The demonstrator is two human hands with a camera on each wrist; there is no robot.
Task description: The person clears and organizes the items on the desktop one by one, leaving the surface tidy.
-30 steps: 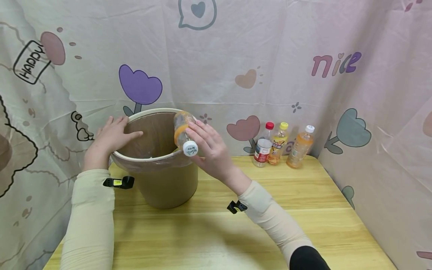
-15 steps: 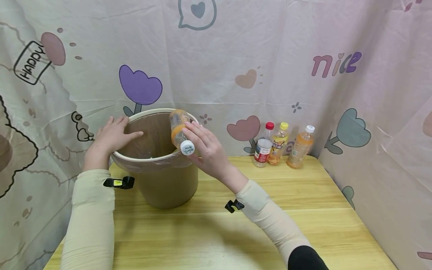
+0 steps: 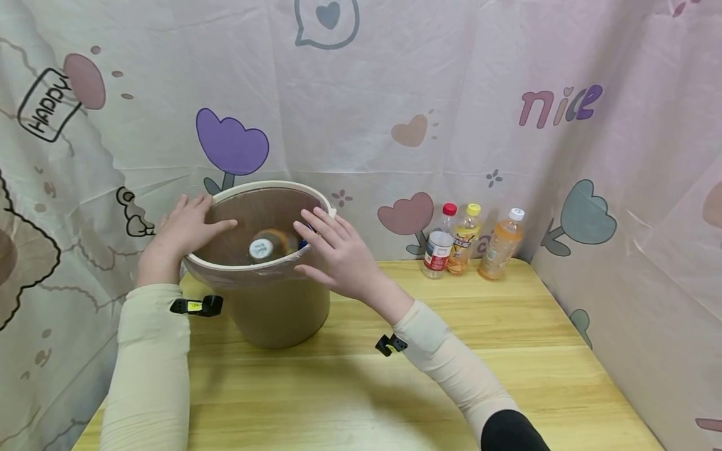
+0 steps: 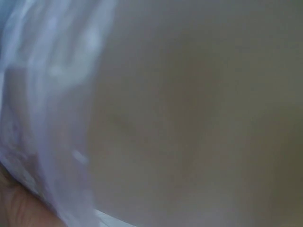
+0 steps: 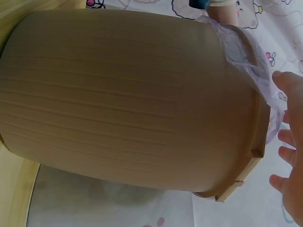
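Note:
A tan trash bin (image 3: 276,313) with a pale rim and a clear liner bag (image 5: 246,59) stands on the table. My left hand (image 3: 179,232) rests on the bin's left rim, its thumb stretched over the opening and its other fingers along the outside. Inside the bin is a bottle (image 3: 273,238) with a white cap and orange on its body, tilted cap towards me. My right hand (image 3: 345,257) is over the right rim with fingers spread and straight, holding nothing. Something small and blue (image 3: 303,243) shows inside the bin by the right fingers; its kind is unclear.
At the back right of the wooden table (image 3: 451,369) stand a red-capped bottle (image 3: 438,247), a yellow-capped bottle (image 3: 464,241) and a white-capped orange bottle (image 3: 501,247). A patterned cloth (image 3: 350,119) hangs behind and at both sides.
My right hand has let go of the white-capped bottle, which has dropped from above the rim into the bin. The right fingers have straightened and spread. My left hand stays on the rim.

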